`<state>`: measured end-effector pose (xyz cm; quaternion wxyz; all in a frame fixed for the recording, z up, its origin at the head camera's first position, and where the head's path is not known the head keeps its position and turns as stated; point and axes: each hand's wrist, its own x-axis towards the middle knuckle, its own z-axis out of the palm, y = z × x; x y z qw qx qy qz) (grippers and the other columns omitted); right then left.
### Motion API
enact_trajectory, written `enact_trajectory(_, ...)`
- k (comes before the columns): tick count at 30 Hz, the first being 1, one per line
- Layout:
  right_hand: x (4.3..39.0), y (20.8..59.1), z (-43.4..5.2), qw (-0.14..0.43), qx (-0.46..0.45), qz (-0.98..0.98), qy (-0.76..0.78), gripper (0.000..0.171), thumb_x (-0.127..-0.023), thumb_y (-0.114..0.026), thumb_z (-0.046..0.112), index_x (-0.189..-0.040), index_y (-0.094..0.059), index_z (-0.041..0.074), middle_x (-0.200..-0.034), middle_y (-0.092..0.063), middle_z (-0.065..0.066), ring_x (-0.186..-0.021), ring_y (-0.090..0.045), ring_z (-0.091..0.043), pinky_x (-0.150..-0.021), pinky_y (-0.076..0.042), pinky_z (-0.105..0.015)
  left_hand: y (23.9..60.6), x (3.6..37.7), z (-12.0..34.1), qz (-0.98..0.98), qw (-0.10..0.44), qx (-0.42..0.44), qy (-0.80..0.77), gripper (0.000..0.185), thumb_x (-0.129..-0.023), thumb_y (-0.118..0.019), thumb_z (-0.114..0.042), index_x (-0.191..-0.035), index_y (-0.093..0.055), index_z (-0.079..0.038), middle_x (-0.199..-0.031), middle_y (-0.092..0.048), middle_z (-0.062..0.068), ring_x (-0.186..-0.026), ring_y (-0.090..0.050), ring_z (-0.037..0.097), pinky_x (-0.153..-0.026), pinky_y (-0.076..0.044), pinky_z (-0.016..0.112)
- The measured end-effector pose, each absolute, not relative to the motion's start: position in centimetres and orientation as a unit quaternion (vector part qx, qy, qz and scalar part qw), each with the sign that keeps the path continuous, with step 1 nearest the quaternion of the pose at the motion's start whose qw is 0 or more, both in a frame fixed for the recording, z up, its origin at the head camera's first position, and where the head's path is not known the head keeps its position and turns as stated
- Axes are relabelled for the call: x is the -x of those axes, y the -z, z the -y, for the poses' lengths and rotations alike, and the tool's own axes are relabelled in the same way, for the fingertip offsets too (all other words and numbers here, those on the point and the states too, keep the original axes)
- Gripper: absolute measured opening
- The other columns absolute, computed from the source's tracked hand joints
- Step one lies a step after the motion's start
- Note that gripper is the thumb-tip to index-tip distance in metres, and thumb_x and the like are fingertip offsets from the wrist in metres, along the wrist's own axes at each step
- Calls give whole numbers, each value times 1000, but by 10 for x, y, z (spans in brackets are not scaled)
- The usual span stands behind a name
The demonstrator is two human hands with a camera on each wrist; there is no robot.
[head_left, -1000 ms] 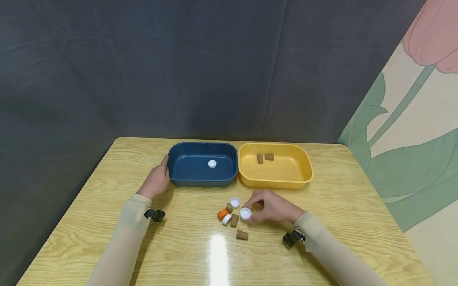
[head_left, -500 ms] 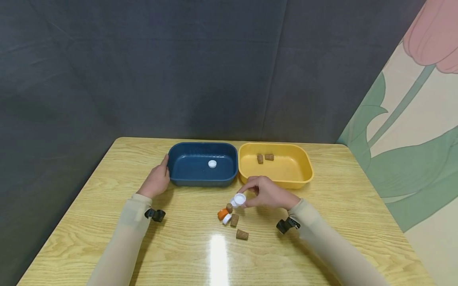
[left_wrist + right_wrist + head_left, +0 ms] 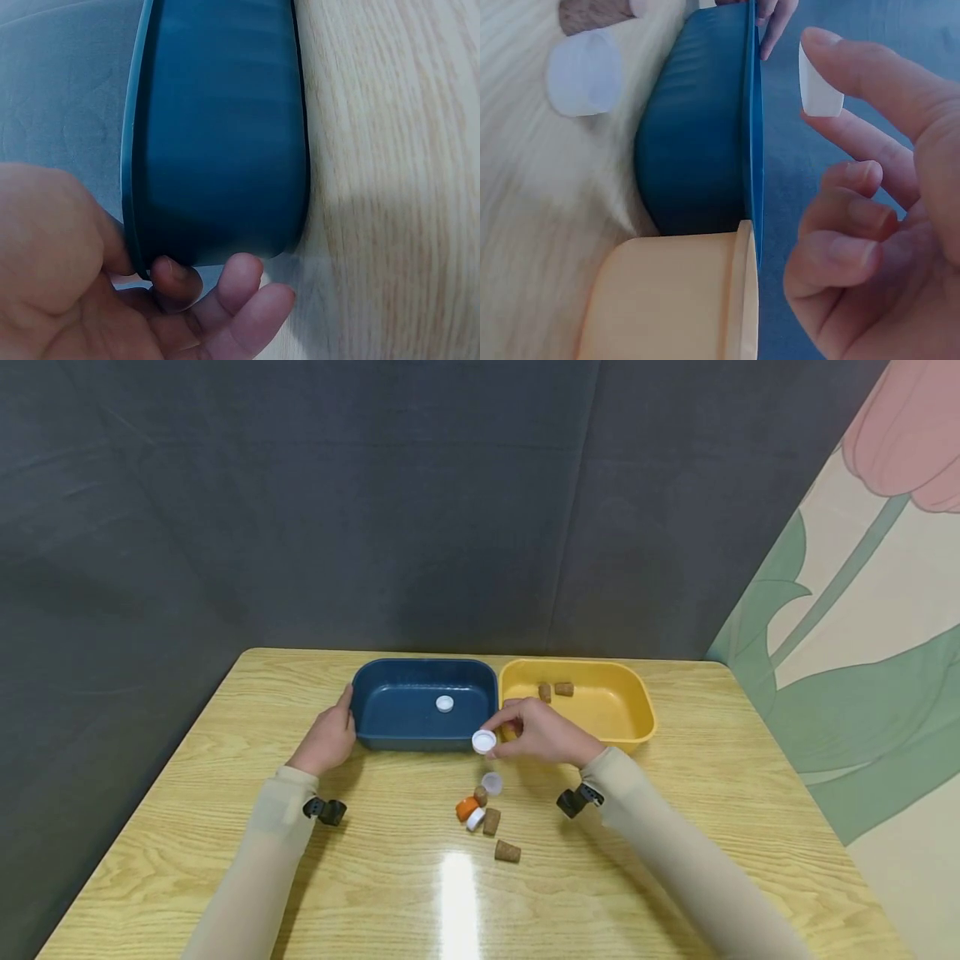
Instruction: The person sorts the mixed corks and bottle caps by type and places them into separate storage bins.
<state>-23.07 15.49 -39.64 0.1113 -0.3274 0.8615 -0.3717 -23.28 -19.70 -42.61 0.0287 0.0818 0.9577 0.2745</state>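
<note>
Wooden bench (image 3: 225, 827), set against a dark fabric backdrop, carrying two shallow trays side by side and touching. Blue tray (image 3: 397, 727), left: holds one white cap (image 3: 445, 703) on its floor. Yellow tray (image 3: 637, 714), right: holds two brown corks (image 3: 555, 691) near its far wall. Left hand (image 3: 327, 737): rests against the blue tray's left end, thumb on the rim and fingers (image 3: 247, 289) loosely curled under the outer wall in the left wrist view. Right hand (image 3: 536, 732): raised above the bench at the near edge of the trays, close to where they meet, pinching a white bottle cap (image 3: 483, 742) between thumb and forefinger; the right wrist view shows that cap (image 3: 819, 82) held at the fingertip just over the blue tray's rim, other fingers curled. Loose pieces on the bench, near the right hand: one white cap lying open side up (image 3: 492, 783), an orange cap (image 3: 467, 809), another small white cap (image 3: 475, 819), and three corks (image 3: 507, 852) clustered beside them.
</note>
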Motion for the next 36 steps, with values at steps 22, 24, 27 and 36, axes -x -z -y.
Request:
enact_trajectory(22,283,383,-110,82,274,-885,368,26,-84,-82,23,-108,-78,14,-67,-47,-5,-61,-36,-17,-59,-28,-28,425,233,197,-956,30,-87,-278,55,-105,-24,-3,-154,-8,15,-146,-38,40,-85,-58,33,-88,-47,49)
enact_trajectory(24,288,382,-105,81,275,-889,356,26,-84,-83,22,-107,-78,12,-69,-48,-5,-62,-37,-17,-59,-29,-28,424,233,197,-956,33,-86,-279,55,-105,-23,-4,-154,-7,14,-145,-39,41,-76,-55,30,-84,-45,48)
enact_trajectory(27,294,379,-96,87,270,-898,336,27,-84,-83,22,-107,-78,11,-72,-51,-4,-66,-39,-18,-60,-30,-27,423,232,197,-956,32,-86,-278,55,-105,-23,-4,-154,-8,14,-146,-38,40,-80,-56,30,-85,-45,48)
enact_trajectory(36,308,379,-71,113,237,-917,299,29,-85,-82,24,-110,-77,9,-108,-68,-4,-95,-56,-20,-78,-50,-31,422,231,196,-955,32,-90,-280,56,-105,-25,-3,-154,-7,14,-139,-45,41,-74,-54,30,-82,-45,47)
